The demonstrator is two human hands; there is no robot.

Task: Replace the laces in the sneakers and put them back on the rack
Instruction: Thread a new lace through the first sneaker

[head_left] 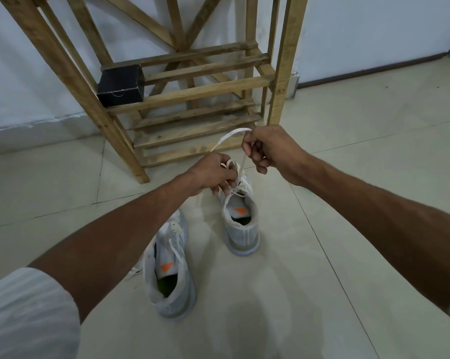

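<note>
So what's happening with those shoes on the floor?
Someone is lacing up the farther sneaker on the floor. Their left hand holds the white lace at the shoe's top, and their right hand pulls a loop of it upward. The nearer sneaker stands beside it. Neither is on the wooden rack behind, where a black box sits on a shelf.

Open tiled floor right of sneakers; wooden rack blocks behind.

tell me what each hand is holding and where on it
Right hand pinches the white lace on its raised free length; left hand grips it low down, at the upper eyelets of the far sneaker.
</note>
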